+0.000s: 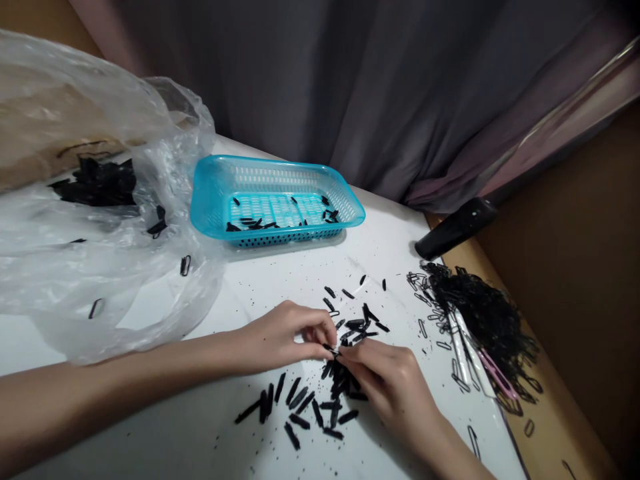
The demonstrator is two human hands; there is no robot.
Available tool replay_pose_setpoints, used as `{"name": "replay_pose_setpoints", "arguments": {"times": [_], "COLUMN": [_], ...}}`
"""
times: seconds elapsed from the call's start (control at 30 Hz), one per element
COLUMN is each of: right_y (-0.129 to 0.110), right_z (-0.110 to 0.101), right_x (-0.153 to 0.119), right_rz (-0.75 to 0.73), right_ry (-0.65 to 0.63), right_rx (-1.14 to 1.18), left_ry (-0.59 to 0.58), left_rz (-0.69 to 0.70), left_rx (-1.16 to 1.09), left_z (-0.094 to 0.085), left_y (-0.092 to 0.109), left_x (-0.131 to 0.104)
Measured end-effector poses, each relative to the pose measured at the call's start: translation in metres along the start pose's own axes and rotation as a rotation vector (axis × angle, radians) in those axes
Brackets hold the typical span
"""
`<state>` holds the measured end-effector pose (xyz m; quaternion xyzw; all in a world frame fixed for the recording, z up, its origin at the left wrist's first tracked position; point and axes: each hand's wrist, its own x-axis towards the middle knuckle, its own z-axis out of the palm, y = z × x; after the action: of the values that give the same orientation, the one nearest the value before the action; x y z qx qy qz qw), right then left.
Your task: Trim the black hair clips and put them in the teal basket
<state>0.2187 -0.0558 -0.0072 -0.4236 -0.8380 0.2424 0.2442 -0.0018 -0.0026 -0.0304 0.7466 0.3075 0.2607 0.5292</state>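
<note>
In the head view, pinching a small black piece [331,350] with left hand [287,337] and right hand [393,373], fingertips close together, right over scattered black strips [299,421] on the white table [280,270]. From there, spotting blue basket [277,233] at eleven o'clock, plastic bag [165,287] at ten, black cylinder [455,229] at two, tangled loops [480,303] at three.

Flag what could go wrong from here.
The small piece pinched between left hand and right hand could slip and get lost among the loose black pieces nearby. The left forearm lies close along the plastic bag, so moving it might drag the bag.
</note>
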Motion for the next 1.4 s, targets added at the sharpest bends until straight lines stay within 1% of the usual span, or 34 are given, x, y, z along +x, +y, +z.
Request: {"name": "replay_pose_setpoints", "arguments": {"times": [0.1, 0.17, 0.3, 0.37, 0.43, 0.5, 0.57, 0.63, 0.9, 1.0, 1.13, 1.27, 1.4], "right_y": [0.002, -0.001, -0.018, -0.024, -0.025, -0.022, -0.017, -0.013, -0.01, -0.009, -0.008, -0.007, -0.007], "right_z": [-0.001, -0.001, -0.004, -0.006, -0.008, -0.01, -0.011, -0.012, -0.009, -0.01, -0.013, -0.016, -0.016], "right_x": [0.002, 0.003, 0.002, 0.001, 0.0, -0.001, -0.001, -0.002, -0.003, -0.002, 0.001, 0.001, 0.0], "right_rz": [0.011, 0.032, 0.051, 0.025, 0.015, 0.037, 0.067, 0.084, 0.078, 0.098, 0.097, 0.07, 0.064], "right_ry": [-0.006, -0.001, -0.036, -0.034, -0.001, 0.039, 0.071, 0.077, 0.046, 0.052, 0.098, 0.105, 0.107], "right_rx": [0.051, 0.112, 0.353, 0.398, 0.358, 0.263, 0.171, 0.124, 0.084, 0.075, 0.077, 0.067, 0.049], "left_ry": [-0.023, -0.026, 0.015, 0.034, 0.051, 0.058, 0.062, 0.072, 0.098, 0.111, 0.125, 0.118, 0.118], "left_rz": [0.017, 0.024, 0.018, 0.003, -0.021, -0.035, -0.021, 0.007, 0.068, 0.056, 0.023, 0.041, 0.036], "left_rx": [0.01, 0.03, 0.046, 0.029, -0.006, -0.048, -0.077, -0.084, -0.069, -0.085, -0.124, -0.189, -0.189], "left_z": [0.0, 0.0, 0.001, 0.001, 0.001, 0.0, -0.001, -0.001, -0.002, -0.002, -0.001, 0.0, 0.0], "left_y": [-0.002, -0.003, -0.001, -0.001, 0.0, -0.001, -0.001, -0.002, 0.0, 0.0, 0.0, 0.0, 0.001], "left_x": [0.0, 0.0, 0.0, 0.001, 0.001, 0.001, 0.001, 0.0, -0.002, -0.002, -0.001, -0.001, -0.002]}}
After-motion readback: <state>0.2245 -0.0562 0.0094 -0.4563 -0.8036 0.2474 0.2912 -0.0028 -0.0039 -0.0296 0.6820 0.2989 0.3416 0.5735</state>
